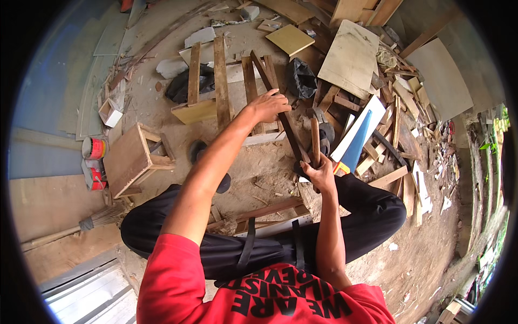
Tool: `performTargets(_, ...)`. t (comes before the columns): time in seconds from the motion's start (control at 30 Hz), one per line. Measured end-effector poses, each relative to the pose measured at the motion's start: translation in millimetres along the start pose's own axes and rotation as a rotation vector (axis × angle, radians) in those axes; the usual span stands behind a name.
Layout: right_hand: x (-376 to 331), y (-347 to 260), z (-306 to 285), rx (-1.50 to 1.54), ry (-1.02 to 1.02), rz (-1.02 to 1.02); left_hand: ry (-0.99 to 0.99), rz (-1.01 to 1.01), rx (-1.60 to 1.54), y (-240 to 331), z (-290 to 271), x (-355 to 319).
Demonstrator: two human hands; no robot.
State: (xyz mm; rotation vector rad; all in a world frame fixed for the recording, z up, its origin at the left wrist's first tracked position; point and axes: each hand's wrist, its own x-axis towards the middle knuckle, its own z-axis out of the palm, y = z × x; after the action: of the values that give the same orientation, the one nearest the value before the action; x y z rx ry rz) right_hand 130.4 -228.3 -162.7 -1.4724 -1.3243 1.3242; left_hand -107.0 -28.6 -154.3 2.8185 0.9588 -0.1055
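My left hand (270,106) is closed around the upper part of a long dark wooden strip (291,132), which slants down toward my right knee. My right hand (319,174) grips the wooden handle of a hammer (315,139), held upright; its dark head is hard to tell from the footwear behind it. The strip's lower end lies close beside my right fingers. Beyond my hands, several wooden slats (222,81) stretch away over the ground. To the right of the hammer lies a handsaw (355,141) with a blue blade and an orange and yellow handle.
Scrap wood (396,108) heaps up at the right, with a pale board (349,58) on it. A small wooden stool (129,159) lies tipped at the left, near red-labelled cans (95,148) and a broom (102,217). Black plastic bags (301,79) sit ahead.
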Motion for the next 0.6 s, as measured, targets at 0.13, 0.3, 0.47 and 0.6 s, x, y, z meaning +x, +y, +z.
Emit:
performTargets(0.13, -4.6, -0.4, -14.8, 0.166, 0.087, -0.065, 0.022, 0.100, 0.113, -2.2, -20.1, 4.1)
performTargets(0.3, 4.5, 4.3, -40.2, 0.319, 0.294, -0.146, 0.154, 0.081, 0.065, -2.0, -74.8, -33.6)
performTargets(0.47, 11.9, 28.0, -45.2, 0.636, 0.397, 0.044, 0.407, -0.221, -0.072, -5.4, -72.0, -108.7)
performTargets(0.6, 17.0, 17.4, -23.9, 0.593, 0.405, 0.085, 0.399, -0.702, -0.117, -14.2, 0.1, -172.4)
